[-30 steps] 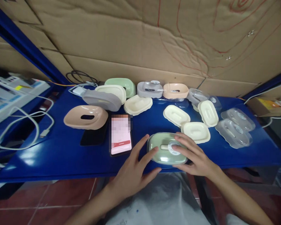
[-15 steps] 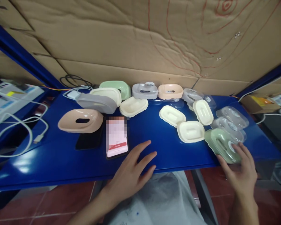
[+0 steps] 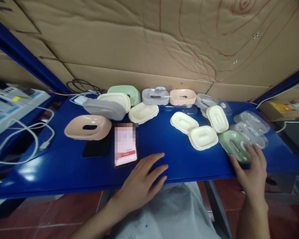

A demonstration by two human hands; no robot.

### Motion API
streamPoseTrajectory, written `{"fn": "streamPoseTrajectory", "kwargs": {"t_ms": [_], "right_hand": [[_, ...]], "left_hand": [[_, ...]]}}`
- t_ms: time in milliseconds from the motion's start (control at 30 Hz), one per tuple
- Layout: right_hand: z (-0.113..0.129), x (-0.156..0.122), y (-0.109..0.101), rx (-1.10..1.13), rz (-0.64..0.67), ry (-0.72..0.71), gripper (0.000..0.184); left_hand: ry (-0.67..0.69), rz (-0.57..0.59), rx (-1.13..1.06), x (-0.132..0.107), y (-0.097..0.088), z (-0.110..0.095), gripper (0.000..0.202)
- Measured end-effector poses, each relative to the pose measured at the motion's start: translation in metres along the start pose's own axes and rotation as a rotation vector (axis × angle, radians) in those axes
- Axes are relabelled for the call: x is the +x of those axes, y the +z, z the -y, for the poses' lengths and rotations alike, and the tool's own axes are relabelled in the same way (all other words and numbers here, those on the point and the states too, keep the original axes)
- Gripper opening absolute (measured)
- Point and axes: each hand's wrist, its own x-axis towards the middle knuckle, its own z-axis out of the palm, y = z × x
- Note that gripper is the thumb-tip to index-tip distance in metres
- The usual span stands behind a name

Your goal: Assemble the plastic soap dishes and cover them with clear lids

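Note:
My right hand (image 3: 252, 167) grips a green soap dish (image 3: 235, 145) with a drain slot and a round sticker, thumb on its near left side and fingers on its right. The dish lies at the right of the blue table. My left hand (image 3: 147, 176) rests at the front edge with its fingers apart and nothing in them. Beyond it lies a phone (image 3: 126, 156) with a lit, partly blurred screen. Cream trays (image 3: 203, 137) lie left of the green dish, and clear plastic covers (image 3: 252, 122) lie just behind it.
A pinkish dish (image 3: 98, 128) sits on a dark flat object (image 3: 96, 148) at the left. Grey, green and peach dishes (image 3: 183, 97) line the back by a cardboard wall (image 3: 119, 39). White cables (image 3: 35, 139) and a power strip (image 3: 37, 98) are at far left.
My right hand and the green dish have shifted slightly away from the table's front edge and to the left. My left hand has hardly moved.

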Motion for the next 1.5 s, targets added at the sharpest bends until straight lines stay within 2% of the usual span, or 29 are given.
{"fn": "streamPoseTrajectory", "kwargs": {"t_ms": [100, 167, 333, 433, 567, 667, 733, 833, 933, 1033, 1100, 1167, 1233, 1300, 1500], "right_hand": [[0.010, 0.005, 0.001, -0.094, -0.022, -0.091, 0.067], [0.027, 0.008, 0.003, -0.079, 0.023, -0.164, 0.060], [0.080, 0.015, 0.013, 0.104, 0.303, -0.388, 0.038], [0.109, 0.015, 0.014, 0.204, 0.374, -0.455, 0.029], [0.147, 0.008, 0.008, 0.410, 0.458, -0.581, 0.033], [0.166, 0.011, 0.005, 0.535, 0.510, -0.674, 0.030], [0.167, 0.027, 0.008, 0.576, 0.506, -0.715, 0.031], [0.152, 0.074, 0.029, 0.497, 0.432, -0.688, 0.033], [0.133, 0.136, 0.068, 0.290, 0.379, -0.593, 0.034], [0.121, 0.190, 0.110, 0.165, 0.389, -0.534, 0.041], [0.119, 0.213, 0.132, 0.126, 0.427, -0.530, 0.044], [0.119, 0.227, 0.144, 0.116, 0.469, -0.538, 0.041], [0.119, 0.233, 0.146, 0.131, 0.493, -0.551, 0.035], [0.118, 0.231, 0.139, 0.173, 0.481, -0.565, 0.030], [0.111, 0.204, 0.103, 0.338, 0.311, -0.583, 0.026]], "left_hand": [[0.007, 0.007, 0.002, 0.000, 0.000, 0.000, 0.026], [0.008, 0.012, 0.008, 0.000, 0.001, 0.000, 0.026], [0.007, 0.013, 0.020, 0.000, 0.001, 0.000, 0.027], [0.011, 0.005, 0.038, 0.000, 0.001, 0.001, 0.030], [0.055, 0.007, 0.090, 0.001, 0.002, 0.001, 0.033], [0.092, 0.024, 0.144, 0.003, 0.003, 0.000, 0.033], [0.100, 0.036, 0.158, 0.003, 0.004, 0.000, 0.030], [0.101, 0.042, 0.138, 0.003, 0.005, 0.000, 0.023], [0.093, 0.026, 0.096, 0.003, 0.006, 0.001, 0.020], [0.071, 0.007, 0.041, 0.003, 0.006, 0.001, 0.018], [0.062, -0.008, 0.013, 0.003, 0.006, 0.001, 0.017], [0.059, -0.021, -0.004, 0.003, 0.006, 0.002, 0.017], [0.054, -0.032, -0.011, 0.003, 0.006, 0.002, 0.017], [0.050, -0.043, -0.007, 0.003, 0.006, 0.002, 0.017], [0.040, -0.042, 0.008, 0.002, 0.005, 0.001, 0.018]]}}
